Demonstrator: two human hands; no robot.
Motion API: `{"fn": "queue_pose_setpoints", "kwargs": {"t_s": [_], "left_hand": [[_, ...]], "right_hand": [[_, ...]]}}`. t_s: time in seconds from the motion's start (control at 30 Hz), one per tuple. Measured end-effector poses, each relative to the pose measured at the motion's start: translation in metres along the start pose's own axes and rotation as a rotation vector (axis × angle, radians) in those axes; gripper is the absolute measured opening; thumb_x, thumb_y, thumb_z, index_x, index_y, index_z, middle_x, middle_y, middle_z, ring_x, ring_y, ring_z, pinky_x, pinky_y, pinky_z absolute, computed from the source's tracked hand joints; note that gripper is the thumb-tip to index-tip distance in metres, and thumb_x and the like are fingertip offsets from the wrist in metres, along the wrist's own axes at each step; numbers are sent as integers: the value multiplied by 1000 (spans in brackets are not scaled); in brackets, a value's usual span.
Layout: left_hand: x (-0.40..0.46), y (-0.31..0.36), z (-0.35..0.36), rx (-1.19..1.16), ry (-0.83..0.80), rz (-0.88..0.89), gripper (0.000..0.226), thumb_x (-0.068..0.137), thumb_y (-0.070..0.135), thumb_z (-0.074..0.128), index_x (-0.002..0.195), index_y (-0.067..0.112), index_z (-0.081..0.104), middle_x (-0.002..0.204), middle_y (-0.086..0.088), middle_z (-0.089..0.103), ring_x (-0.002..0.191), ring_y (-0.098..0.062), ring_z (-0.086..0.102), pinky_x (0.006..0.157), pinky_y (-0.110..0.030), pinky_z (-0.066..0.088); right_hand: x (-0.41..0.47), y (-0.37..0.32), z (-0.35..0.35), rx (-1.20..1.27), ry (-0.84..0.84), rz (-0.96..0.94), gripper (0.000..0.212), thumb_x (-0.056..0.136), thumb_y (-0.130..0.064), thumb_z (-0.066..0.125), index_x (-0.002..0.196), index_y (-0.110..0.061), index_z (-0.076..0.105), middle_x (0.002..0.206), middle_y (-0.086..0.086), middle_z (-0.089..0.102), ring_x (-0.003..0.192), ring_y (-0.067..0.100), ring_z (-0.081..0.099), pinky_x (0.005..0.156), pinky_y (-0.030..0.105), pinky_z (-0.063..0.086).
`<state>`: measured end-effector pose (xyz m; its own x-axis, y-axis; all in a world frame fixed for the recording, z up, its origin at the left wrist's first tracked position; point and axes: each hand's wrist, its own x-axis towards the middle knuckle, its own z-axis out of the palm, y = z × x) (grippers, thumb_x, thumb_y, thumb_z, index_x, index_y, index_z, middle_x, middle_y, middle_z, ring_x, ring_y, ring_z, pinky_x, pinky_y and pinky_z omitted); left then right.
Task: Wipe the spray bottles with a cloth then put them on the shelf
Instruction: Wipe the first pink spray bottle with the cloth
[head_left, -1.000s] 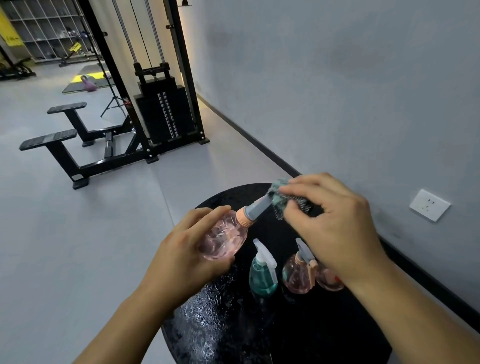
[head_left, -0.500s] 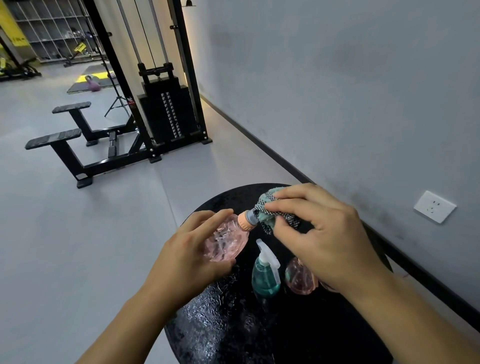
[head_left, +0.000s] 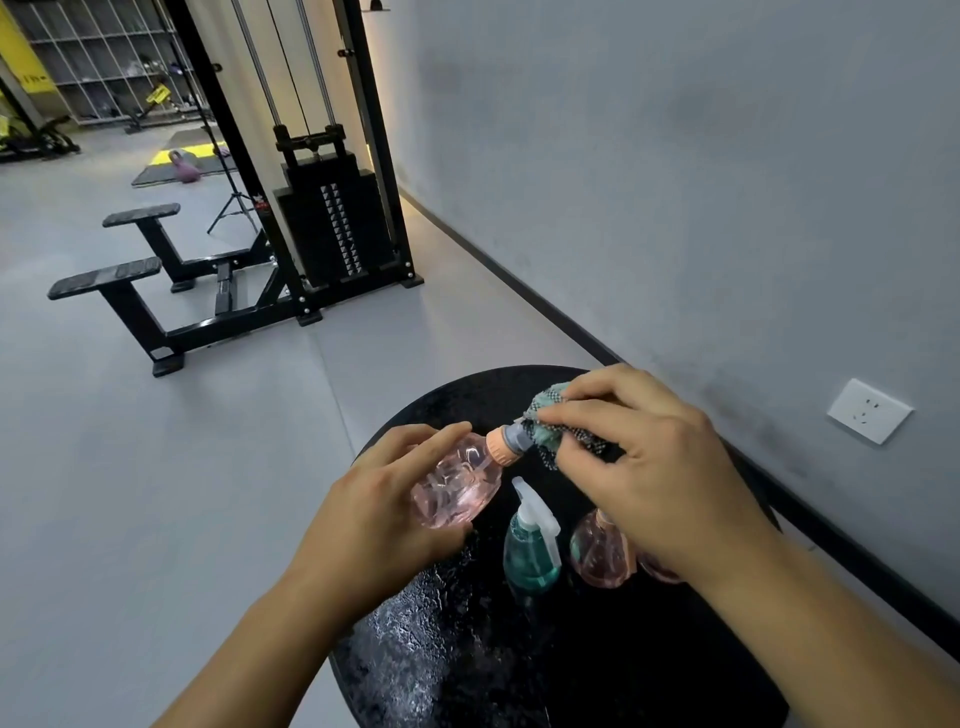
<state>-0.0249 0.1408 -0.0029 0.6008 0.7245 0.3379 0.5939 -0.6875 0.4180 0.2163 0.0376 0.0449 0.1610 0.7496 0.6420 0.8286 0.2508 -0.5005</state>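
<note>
My left hand (head_left: 374, 514) grips a clear pink spray bottle (head_left: 457, 486), tilted on its side above the round black table (head_left: 467, 649). Its orange collar and grey spray head point right. My right hand (head_left: 654, 467) pinches a teal and checked cloth (head_left: 550, 436) wrapped around that spray head, hiding most of it. On the table stand a teal spray bottle (head_left: 531, 551) with a white trigger and a second pink bottle (head_left: 602, 556), partly behind my right hand. A further pink bottle (head_left: 657, 569) peeks out under my right wrist.
A grey wall with a white socket (head_left: 868, 410) runs along the right. A black cable weight machine (head_left: 327, 208) and its benches (head_left: 104, 278) stand on the grey floor behind the table. Storage shelves (head_left: 104, 57) line the far back left.
My right hand has slid the cloth down the spray head toward the orange collar, covering the grey nozzle. The bottle has stayed in my left hand.
</note>
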Motion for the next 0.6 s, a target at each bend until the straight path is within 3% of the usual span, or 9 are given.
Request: {"fn": "queue_pose_setpoints", "kwargs": {"t_s": [0.1,0.37,0.6], "left_hand": [[1,1,1,2,16,4,98,69,39,92,151,60,43,137,33,48,114,3,59,89,-12,47],[2,9,-2,-121,51,15,92,71,39,93,149,56,48,139,33,48,119,7,58,94,-20,53],[2,13,-6,-215,139,42,84,73,38,92,147,48,55,140,24,54,121,0,62,93,-14,51]], "right_hand": [[0,3,0,22,18,113,31,85,-7,74,108,-26,82,108,-17,65,104,8,65,89,26,55],[8,20,-16,-11,193,271,27,87,-3,72,104,-22,81,102,-15,63,98,-12,58,81,-4,38],[4,27,-18,-27,204,309,27,88,-2,72,104,-22,81,102,-11,64,99,-12,58,80,-6,38]]}}
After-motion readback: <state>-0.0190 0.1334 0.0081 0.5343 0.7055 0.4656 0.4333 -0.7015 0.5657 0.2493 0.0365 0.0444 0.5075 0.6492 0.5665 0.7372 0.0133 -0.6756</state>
